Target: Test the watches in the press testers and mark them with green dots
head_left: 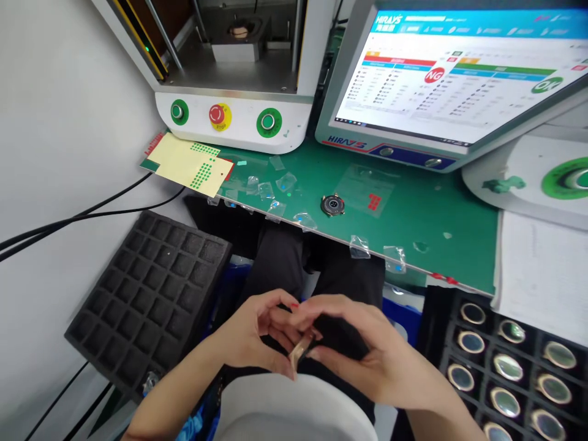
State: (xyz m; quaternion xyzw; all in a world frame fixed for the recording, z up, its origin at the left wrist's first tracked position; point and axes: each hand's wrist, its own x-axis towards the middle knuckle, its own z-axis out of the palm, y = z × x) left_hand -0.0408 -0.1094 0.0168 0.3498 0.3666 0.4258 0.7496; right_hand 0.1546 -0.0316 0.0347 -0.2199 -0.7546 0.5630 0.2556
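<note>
Over my lap, my left hand [260, 334] and my right hand [362, 346] come together around a gold-rimmed watch case [301, 348]. It is tilted edge-on, so its face is hidden. The thumb and fingers of my left hand grip its near side. My right thumb and fingers hold its other side. A small red piece [294, 305] shows at the fingertips where the two hands meet; which finger carries it is unclear. On the green mat [441, 226] ahead lies another watch case [333, 205] with its dark sensor back up.
A foam tray [147, 278] of vacant pockets stands left; another tray [482, 355] at right holds several watch cases. Behind are a press machine [239, 119], a monitor [413, 79] and yellow sticker sheets [184, 162]. Film scraps [361, 246] line the mat's edge. Cables [92, 214] cross at left.
</note>
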